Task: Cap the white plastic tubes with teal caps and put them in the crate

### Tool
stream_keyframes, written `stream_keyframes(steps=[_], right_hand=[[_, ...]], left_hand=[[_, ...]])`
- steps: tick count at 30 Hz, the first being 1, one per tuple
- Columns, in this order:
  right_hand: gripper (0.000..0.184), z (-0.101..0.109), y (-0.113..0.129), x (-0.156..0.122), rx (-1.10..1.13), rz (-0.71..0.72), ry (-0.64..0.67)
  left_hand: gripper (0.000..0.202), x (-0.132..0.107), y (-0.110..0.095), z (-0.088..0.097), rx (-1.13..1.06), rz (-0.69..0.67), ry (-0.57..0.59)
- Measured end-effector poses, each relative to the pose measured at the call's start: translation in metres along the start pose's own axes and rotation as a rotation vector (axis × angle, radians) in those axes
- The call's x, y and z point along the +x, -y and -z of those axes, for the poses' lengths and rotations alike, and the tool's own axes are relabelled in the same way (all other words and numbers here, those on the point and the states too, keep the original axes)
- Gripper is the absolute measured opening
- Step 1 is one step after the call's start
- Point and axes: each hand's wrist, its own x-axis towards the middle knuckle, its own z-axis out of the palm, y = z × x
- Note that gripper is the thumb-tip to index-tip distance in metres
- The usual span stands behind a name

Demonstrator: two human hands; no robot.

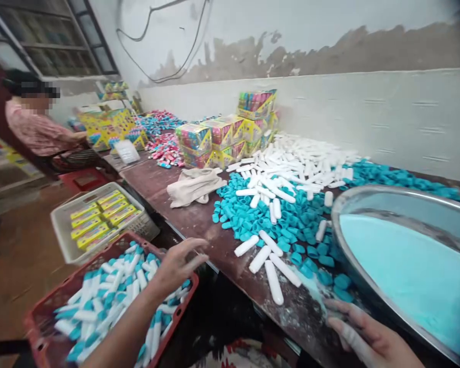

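Observation:
My left hand [183,261] is above the near rim of a red basket [36,327], with thumb and fingers apart and nothing visible between them. White tubes with teal caps [117,286] fill that basket. My right hand [362,329], dusted with pale powder, is low beside a steel basin [339,240] of light-blue powder [402,271]. Its fingers are loosely bent, with a gap to the thumb and no object seen in it. Several loose white tubes [273,283] lie on the table between my hands. Behind them spreads a heap of teal caps [249,212].
White tubes [306,158] are piled by the wall. Yellow display packs [222,135] are stacked behind a cream cloth [193,186] on the dark table [157,189]. A white crate [61,230] with yellow boxes stands left. Farther back sits another person [38,125].

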Motion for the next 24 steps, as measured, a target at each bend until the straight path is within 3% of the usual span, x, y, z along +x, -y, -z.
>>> stream_keyframes(steps=[3, 7, 10, 13, 15, 18, 21, 24], right_hand=[[0.036, 0.003, -0.002, -0.003, -0.093, 0.012, -0.005], [0.038, 0.001, 0.005, -0.009, -0.171, 0.065, -0.060], [0.036, -0.006, 0.013, -0.008, -0.186, 0.137, -0.100], [0.030, -0.016, 0.031, 0.000, -0.245, 0.298, -0.120], [0.028, -0.025, 0.048, 0.005, -0.345, 0.470, -0.122], [0.042, -0.038, 0.071, 0.007, -0.585, 0.726, -0.150], [0.051, -0.043, 0.080, -0.001, -0.746, 0.737, -0.136], [0.039, -0.027, 0.076, -0.014, -0.735, 0.641, -0.167]], left_hand=[[0.021, 0.041, -0.040, -0.045, 0.253, -0.114, 0.124], [0.019, 0.067, -0.050, -0.085, 0.568, -0.043, 0.179], [0.016, 0.068, -0.043, -0.091, 0.564, -0.034, 0.176], [0.013, 0.060, -0.045, -0.086, 0.491, -0.083, 0.201], [0.011, 0.049, -0.058, -0.084, 0.343, -0.150, 0.248], [0.013, 0.033, -0.087, -0.086, 0.073, -0.265, 0.376], [0.015, 0.025, -0.113, -0.092, -0.082, -0.315, 0.494], [0.014, 0.026, -0.122, -0.101, -0.151, -0.321, 0.514]])
